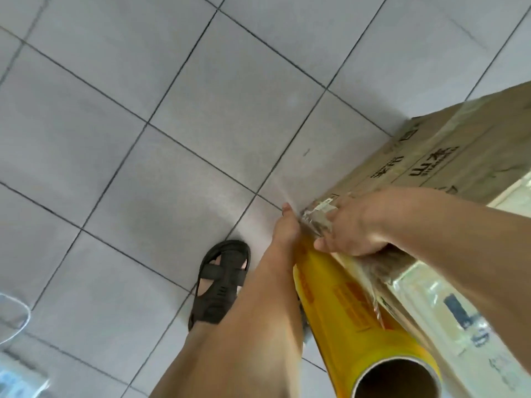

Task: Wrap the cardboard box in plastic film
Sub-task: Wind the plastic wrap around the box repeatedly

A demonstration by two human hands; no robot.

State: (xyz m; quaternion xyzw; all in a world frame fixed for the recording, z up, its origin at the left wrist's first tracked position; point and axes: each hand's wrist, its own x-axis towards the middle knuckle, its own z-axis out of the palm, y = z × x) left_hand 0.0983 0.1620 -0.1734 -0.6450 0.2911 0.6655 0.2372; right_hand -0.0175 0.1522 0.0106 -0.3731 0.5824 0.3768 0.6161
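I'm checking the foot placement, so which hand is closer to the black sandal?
Left. The left hand holds the film roll just above and right of the sandal; the right hand lies farther right, on the box corner.
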